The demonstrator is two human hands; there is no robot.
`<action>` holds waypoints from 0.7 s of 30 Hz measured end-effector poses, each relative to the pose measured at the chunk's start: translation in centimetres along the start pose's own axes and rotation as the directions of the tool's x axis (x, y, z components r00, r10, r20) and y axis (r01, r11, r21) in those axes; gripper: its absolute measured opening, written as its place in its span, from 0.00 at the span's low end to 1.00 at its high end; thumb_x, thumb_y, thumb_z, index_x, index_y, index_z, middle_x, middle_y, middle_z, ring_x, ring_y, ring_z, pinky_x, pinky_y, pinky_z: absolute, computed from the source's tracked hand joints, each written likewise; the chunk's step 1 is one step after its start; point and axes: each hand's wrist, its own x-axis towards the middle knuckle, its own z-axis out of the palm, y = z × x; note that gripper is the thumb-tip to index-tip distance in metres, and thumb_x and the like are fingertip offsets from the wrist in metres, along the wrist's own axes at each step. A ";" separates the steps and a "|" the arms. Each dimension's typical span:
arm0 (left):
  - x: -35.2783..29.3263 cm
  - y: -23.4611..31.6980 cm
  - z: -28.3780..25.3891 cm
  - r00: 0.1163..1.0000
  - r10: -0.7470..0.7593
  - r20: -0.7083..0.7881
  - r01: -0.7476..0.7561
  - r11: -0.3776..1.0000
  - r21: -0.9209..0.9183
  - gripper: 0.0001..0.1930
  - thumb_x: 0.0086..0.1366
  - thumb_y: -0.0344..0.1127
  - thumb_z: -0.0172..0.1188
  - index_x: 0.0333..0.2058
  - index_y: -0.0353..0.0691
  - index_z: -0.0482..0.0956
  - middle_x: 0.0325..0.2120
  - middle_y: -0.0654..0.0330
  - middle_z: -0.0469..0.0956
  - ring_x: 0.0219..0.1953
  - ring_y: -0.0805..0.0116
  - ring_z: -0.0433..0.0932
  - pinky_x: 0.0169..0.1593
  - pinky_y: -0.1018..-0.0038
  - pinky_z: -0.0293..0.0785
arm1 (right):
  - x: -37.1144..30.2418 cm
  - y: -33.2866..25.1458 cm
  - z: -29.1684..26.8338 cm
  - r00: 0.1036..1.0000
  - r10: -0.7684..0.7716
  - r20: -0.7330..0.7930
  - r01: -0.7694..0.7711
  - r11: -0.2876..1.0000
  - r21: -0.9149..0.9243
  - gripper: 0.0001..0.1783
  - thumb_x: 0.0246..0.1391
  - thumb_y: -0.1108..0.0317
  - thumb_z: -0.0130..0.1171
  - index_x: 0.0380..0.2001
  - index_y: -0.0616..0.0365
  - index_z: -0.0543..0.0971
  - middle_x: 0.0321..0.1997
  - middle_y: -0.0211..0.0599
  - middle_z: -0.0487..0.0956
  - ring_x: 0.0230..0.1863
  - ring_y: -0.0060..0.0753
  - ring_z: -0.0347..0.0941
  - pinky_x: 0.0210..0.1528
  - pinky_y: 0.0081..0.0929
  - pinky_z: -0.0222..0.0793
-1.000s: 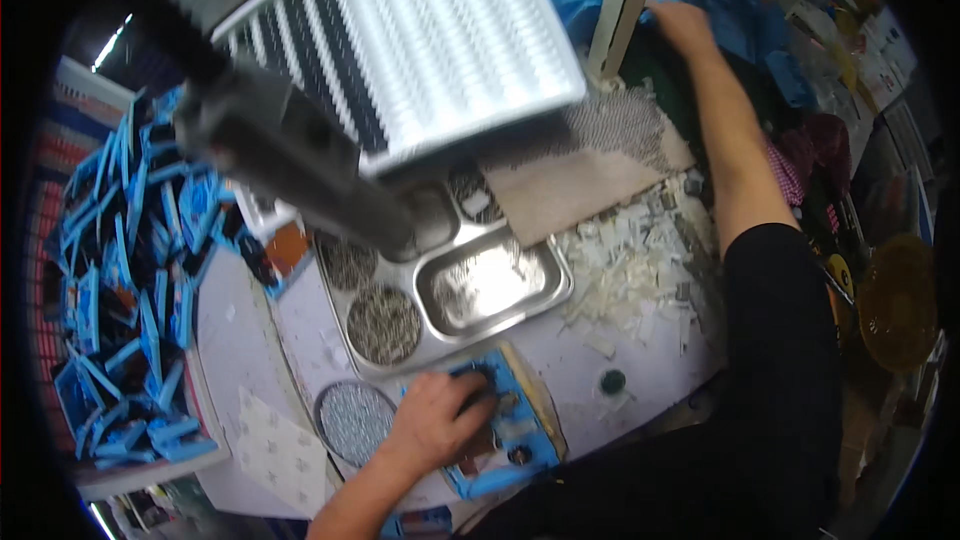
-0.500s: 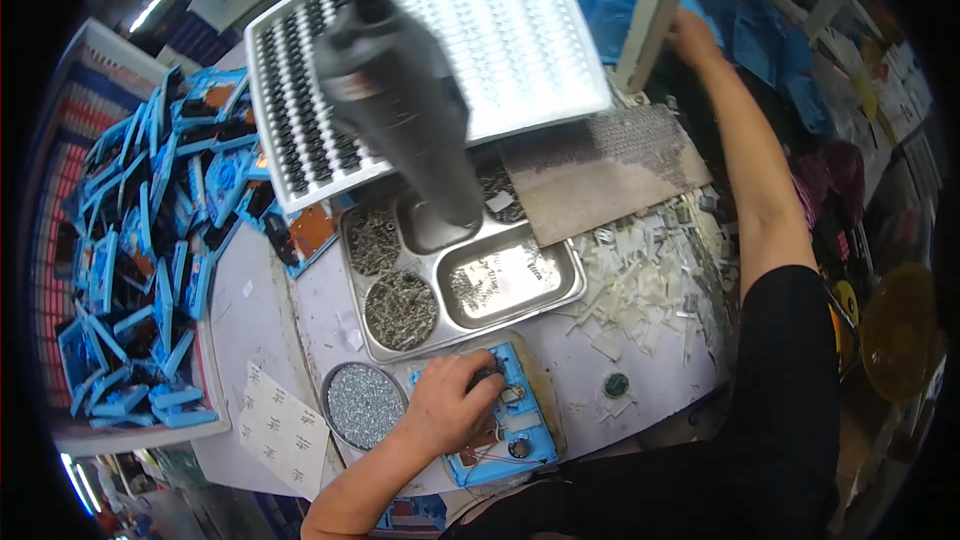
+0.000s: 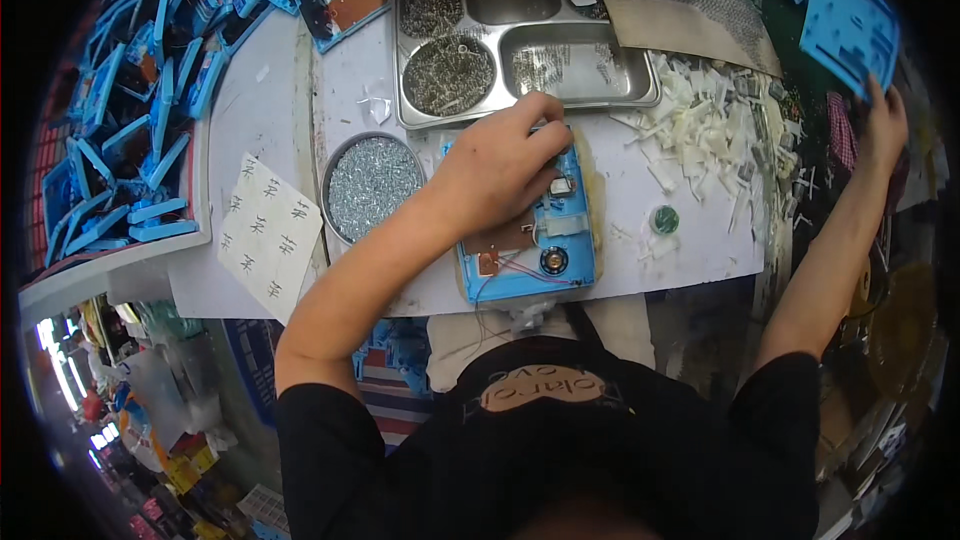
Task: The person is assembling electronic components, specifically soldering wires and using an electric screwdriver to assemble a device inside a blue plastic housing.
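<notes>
My left hand (image 3: 505, 165) rests over an open blue plastic casing (image 3: 575, 265) at the table's front edge. Its fingers are curled together at the casing's upper part, and what they grip is hidden beneath them. Inside the casing I see a brown circuit board (image 3: 505, 238), thin wires and a small round speaker-like part (image 3: 553, 260). Off to the far right, my right hand (image 3: 884, 130) pinches the lower edge of a blue plastic cover (image 3: 850, 20), which is held up at a tilt with its ribbed inside showing.
A metal compartment tray (image 3: 640, 90) holds springs and small metal parts. Beside the casing stands a round bowl of small silvery screws (image 3: 375, 185). White plastic pieces (image 3: 690, 125) lie in a heap at right. Many blue casings (image 3: 130, 140) fill a bin at left. A marked paper sheet (image 3: 268, 240) lies nearby.
My right hand has come back from the far right and now holds a blue cover. The left hand stays on the casing. The view has tipped down toward my body.
</notes>
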 end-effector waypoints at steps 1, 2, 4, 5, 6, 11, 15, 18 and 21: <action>0.5 -0.3 0.0 1.000 0.020 -0.014 -0.020 0.999 -0.034 0.16 0.53 0.27 0.70 0.40 0.41 0.76 0.45 0.54 0.75 0.44 0.50 0.79 0.46 0.62 0.78 | -4.0 -1.5 -1.1 0.994 -0.100 -0.047 0.102 0.993 0.052 0.15 0.61 0.66 0.68 0.47 0.64 0.80 0.42 0.35 0.83 0.38 0.23 0.79 0.35 0.23 0.76; 0.2 -0.2 0.2 1.000 0.022 -0.019 -0.023 0.997 -0.068 0.16 0.53 0.26 0.70 0.40 0.41 0.76 0.44 0.54 0.74 0.45 0.51 0.79 0.47 0.63 0.78 | -8.0 -2.6 -2.1 0.999 -0.049 -0.015 0.051 0.993 0.104 0.14 0.62 0.68 0.67 0.47 0.64 0.79 0.43 0.35 0.82 0.39 0.23 0.79 0.35 0.23 0.76; 0.1 -0.1 -0.1 0.999 0.038 -0.025 -0.041 0.993 -0.107 0.16 0.52 0.26 0.71 0.40 0.41 0.77 0.45 0.54 0.74 0.46 0.51 0.78 0.47 0.64 0.78 | -14.6 -4.4 -3.4 0.998 0.019 0.061 -0.031 0.978 0.207 0.13 0.63 0.71 0.65 0.48 0.64 0.78 0.42 0.35 0.82 0.39 0.23 0.78 0.33 0.22 0.75; 0.3 0.0 -0.2 0.998 0.053 -0.030 -0.056 0.990 -0.127 0.16 0.52 0.26 0.71 0.39 0.41 0.77 0.45 0.55 0.74 0.46 0.52 0.78 0.48 0.64 0.78 | -17.2 -4.9 -3.9 0.995 0.036 0.098 -0.060 0.965 0.254 0.12 0.63 0.73 0.64 0.48 0.64 0.77 0.42 0.35 0.82 0.38 0.22 0.78 0.31 0.21 0.74; 0.2 0.0 -0.2 0.998 0.049 -0.029 -0.052 0.991 -0.125 0.16 0.53 0.26 0.70 0.40 0.40 0.77 0.45 0.54 0.74 0.46 0.52 0.78 0.48 0.64 0.78 | -19.3 -5.1 -4.2 0.990 0.037 0.137 -0.071 0.964 0.257 0.11 0.64 0.74 0.63 0.48 0.64 0.77 0.41 0.35 0.82 0.37 0.22 0.78 0.31 0.20 0.73; -0.3 0.8 -0.1 0.996 0.039 -0.079 -0.035 0.998 0.051 0.16 0.56 0.26 0.69 0.43 0.40 0.77 0.43 0.55 0.75 0.45 0.54 0.80 0.48 0.65 0.78 | -26.4 -8.2 -0.1 0.969 -0.033 0.245 -0.047 0.948 0.315 0.10 0.62 0.80 0.63 0.46 0.63 0.76 0.42 0.34 0.81 0.38 0.22 0.78 0.32 0.19 0.74; -2.6 2.2 -2.3 0.911 -0.382 -0.157 0.261 0.826 -0.499 0.10 0.72 0.38 0.59 0.44 0.37 0.78 0.32 0.55 0.80 0.26 0.61 0.81 0.29 0.70 0.77 | -28.1 -10.9 4.2 0.823 -0.436 0.366 0.282 0.871 0.402 0.17 0.56 0.87 0.61 0.48 0.64 0.75 0.49 0.44 0.81 0.46 0.30 0.78 0.48 0.32 0.78; -5.6 2.1 -5.4 0.810 -0.433 0.396 0.360 -0.165 -0.918 0.28 0.78 0.55 0.46 0.51 0.31 0.76 0.32 0.51 0.82 0.24 0.66 0.81 0.23 0.75 0.77 | -26.9 -14.3 9.4 0.386 -0.826 0.410 0.616 0.562 0.552 0.24 0.47 0.87 0.63 0.49 0.62 0.75 0.55 0.53 0.79 0.47 0.38 0.79 0.49 0.34 0.77; -6.9 2.0 -5.9 0.800 -0.467 0.377 0.296 -0.240 -0.925 0.32 0.73 0.55 0.54 0.59 0.28 0.72 0.42 0.46 0.83 0.35 0.62 0.85 0.35 0.72 0.83 | -25.7 -15.4 12.5 0.174 -0.856 0.487 0.806 0.408 0.429 0.27 0.54 0.78 0.62 0.59 0.59 0.72 0.58 0.55 0.78 0.53 0.42 0.78 0.53 0.38 0.76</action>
